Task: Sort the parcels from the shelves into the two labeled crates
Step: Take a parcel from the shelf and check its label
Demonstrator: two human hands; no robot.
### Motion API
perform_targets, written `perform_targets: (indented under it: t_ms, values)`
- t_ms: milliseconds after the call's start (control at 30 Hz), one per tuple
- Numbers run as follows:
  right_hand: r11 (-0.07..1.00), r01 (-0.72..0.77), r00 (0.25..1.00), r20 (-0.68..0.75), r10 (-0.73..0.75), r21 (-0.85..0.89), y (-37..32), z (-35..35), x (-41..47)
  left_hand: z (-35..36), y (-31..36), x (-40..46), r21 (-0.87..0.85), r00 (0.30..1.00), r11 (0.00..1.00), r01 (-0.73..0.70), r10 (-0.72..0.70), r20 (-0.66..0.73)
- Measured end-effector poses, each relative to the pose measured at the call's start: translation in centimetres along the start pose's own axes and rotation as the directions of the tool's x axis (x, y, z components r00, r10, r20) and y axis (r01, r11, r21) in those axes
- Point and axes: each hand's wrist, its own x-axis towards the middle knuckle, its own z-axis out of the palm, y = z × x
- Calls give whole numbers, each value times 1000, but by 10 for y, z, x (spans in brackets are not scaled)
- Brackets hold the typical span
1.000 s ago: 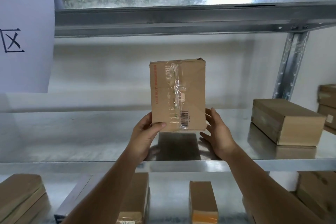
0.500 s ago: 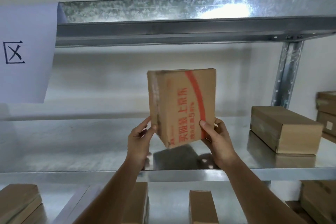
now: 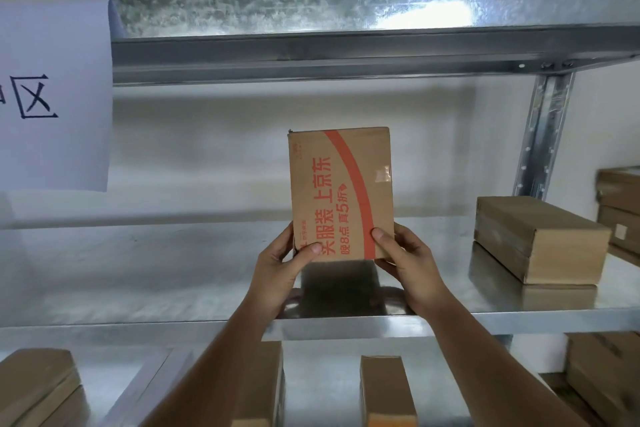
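Both thumbs press flat on the printed front of the upright brown cardboard parcel with the red curved stripe and red lettering point(image 3: 341, 192), while the other fingers of each hand curl behind its lower corners, hidden from the head camera. The left hand point(image 3: 280, 265) pinches the lower left corner; the right hand point(image 3: 410, 265) pinches the lower right corner. Neither hand is spread; each is clamped on cardboard.

In the head view, the only one here, the parcel is held upright in the air above the middle of the shiny galvanised steel shelf point(image 3: 173, 274), its dark reflection directly beneath it on the metal. To the right on that shelf rests a plain brown cardboard box point(image 3: 540, 239), well apart from the parcel. More brown cartons point(image 3: 386, 392) lie on the level below the shelf. A white paper sign with a black handwritten character point(image 3: 52, 97) hangs above the shelf's left end. No crate is in view.

The risk, as I judge it, lies in the grip being low: only the bottom corners are held, so the tall parcel could tip forward or backward and slip out when carried. No address label shows on this printed face, so sorting from here could send it to the wrong crate.
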Motion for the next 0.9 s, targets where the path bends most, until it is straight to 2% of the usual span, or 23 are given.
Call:
perform_targets:
  t_ms: [300, 467, 633, 700, 800, 900]
  values:
    - [1000, -4, 999, -39, 3, -24, -2, 2, 1, 1, 2, -2, 3, 1000, 1000, -13, 13, 6]
    - [996, -66, 994, -95, 59, -65, -2, 3, 3, -1, -1, 0, -45, 1000, 999, -5, 6, 14]
    - [987, -137, 990, 31, 135, 87, 1, -5, 6, -2, -2, 2, -119, 999, 993, 5, 1, 46]
    - [989, -110, 993, 49, 106, 95, -1, -8, 6, -1, -3, 4, -77, 999, 997, -29, 28, -15]
    - [992, -40, 999, -14, 42, 118, 1, -7, 5, -1, -6, 8, -27, 987, 997, -75, 71, -143]
    - [996, -32, 997, -72, 38, 85, 5, -6, 7, 1, -5, 9, 61, 978, 997, -36, 48, -204]
